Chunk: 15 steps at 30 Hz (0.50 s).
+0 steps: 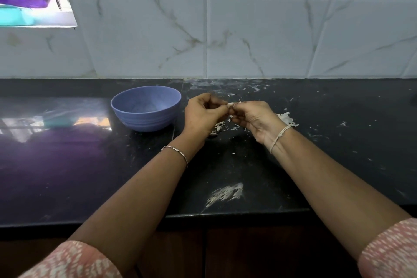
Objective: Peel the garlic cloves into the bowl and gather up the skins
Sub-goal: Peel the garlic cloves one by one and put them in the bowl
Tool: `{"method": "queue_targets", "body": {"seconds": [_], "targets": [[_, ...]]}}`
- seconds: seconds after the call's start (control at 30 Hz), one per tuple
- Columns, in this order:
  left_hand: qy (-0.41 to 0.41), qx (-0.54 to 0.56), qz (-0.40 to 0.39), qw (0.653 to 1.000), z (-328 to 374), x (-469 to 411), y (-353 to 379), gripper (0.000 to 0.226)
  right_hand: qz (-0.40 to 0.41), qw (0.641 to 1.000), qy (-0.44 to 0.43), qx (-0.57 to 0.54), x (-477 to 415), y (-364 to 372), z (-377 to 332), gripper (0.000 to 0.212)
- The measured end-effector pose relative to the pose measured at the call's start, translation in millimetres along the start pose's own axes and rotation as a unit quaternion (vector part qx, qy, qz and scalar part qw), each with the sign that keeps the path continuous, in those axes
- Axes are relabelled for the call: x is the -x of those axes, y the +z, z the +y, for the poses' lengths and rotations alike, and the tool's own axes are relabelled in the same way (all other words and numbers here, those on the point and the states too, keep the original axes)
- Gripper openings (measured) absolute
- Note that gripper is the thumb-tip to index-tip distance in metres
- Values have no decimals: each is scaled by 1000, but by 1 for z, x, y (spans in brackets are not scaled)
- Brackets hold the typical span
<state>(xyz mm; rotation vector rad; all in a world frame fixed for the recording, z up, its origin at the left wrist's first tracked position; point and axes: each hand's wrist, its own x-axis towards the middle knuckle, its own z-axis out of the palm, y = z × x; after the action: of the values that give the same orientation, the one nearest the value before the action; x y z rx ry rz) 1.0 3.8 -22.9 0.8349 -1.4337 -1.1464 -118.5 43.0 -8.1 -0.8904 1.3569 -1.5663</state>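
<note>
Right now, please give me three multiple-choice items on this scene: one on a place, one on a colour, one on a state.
1. Where is the bowl relative to the hands?
A. left of them
B. right of them
C. between them

2. What colour is the bowl?
A. red
B. blue
C. yellow

3. What is the state of the clove?
A. in the bowl
B. lying on the counter
C. held by both hands

Key: 1 A, it stands beside the left hand. 2 B, its wall is blue. 3 C, fingers of the left and right hand pinch it.
</note>
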Motion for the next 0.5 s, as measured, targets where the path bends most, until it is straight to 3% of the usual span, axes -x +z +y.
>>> {"method": "queue_targets", "body": {"seconds": [0.13, 0.33, 0.5], "targets": [[-38, 45, -5, 998, 1, 2, -5, 15, -17, 1000, -1, -10, 1, 0, 2, 13], [27, -69, 23, 997, -4, -1, -3, 21, -15, 1000, -25, -2, 3, -2, -1, 4], [46, -110, 22, 993, -3, -2, -3, 26, 7, 997, -62, 46, 5, -3, -2, 10]]}}
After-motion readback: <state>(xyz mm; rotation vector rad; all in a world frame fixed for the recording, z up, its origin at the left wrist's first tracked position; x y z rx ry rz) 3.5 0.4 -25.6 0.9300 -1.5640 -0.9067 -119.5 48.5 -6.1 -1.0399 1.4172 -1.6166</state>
